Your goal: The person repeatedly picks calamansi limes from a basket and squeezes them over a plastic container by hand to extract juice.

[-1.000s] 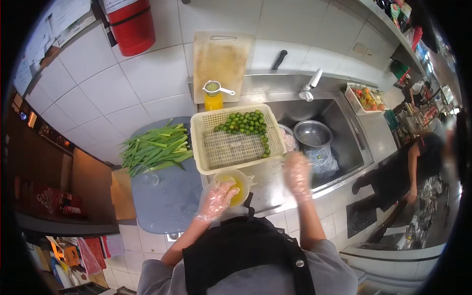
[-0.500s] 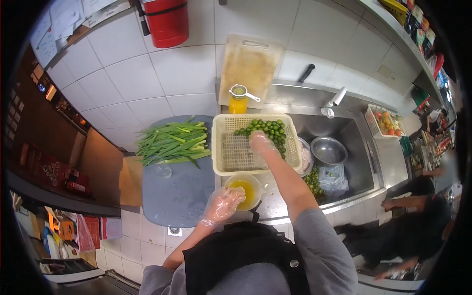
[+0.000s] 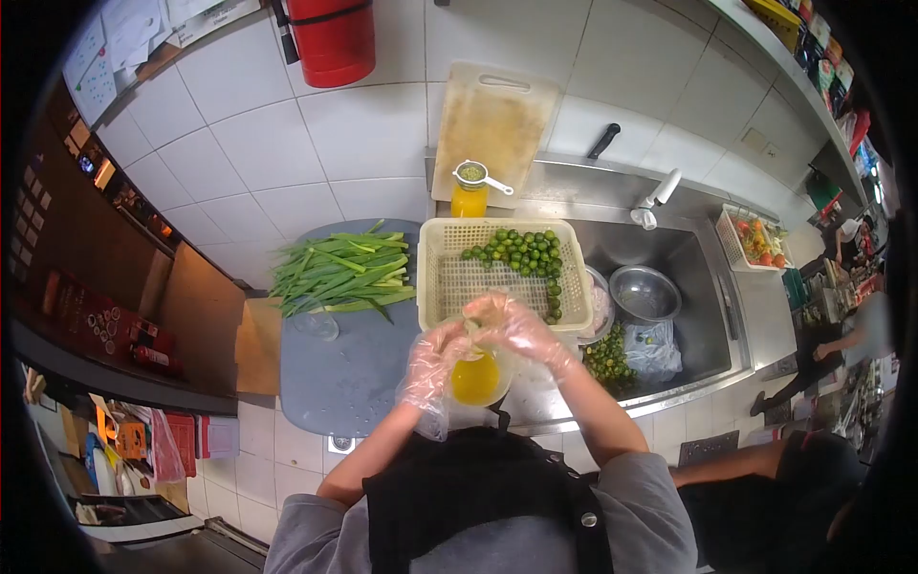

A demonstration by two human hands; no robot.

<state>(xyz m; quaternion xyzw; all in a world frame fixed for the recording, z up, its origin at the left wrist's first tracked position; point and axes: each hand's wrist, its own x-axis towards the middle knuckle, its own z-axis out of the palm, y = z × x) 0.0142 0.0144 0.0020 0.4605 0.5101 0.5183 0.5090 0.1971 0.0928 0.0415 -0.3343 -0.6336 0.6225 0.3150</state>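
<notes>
My left hand (image 3: 435,359) and my right hand (image 3: 516,327), both in clear plastic gloves, meet above a bowl (image 3: 500,380) of yellow juice. Their fingers are closed together around a small greenish fruit, apparently a lime, mostly hidden by the gloves. Just beyond my hands stands a cream plastic basket (image 3: 437,298), with small green limes (image 3: 526,251) heaped toward its back right. Squeezed lime halves (image 3: 607,357) lie in a pile at the sink's near left corner.
Green leafy stalks (image 3: 349,268) lie on a grey board (image 3: 335,383) at left. A strainer (image 3: 470,173) tops a jar of yellow juice (image 3: 469,202). The sink (image 3: 708,354) holds a metal bowl (image 3: 645,293) and a plastic bag (image 3: 652,346). Another person (image 3: 775,497) is at right.
My right hand has come back from the limes in the basket to meet my left hand over the juice bowl. The nearby person at right has moved closer.
</notes>
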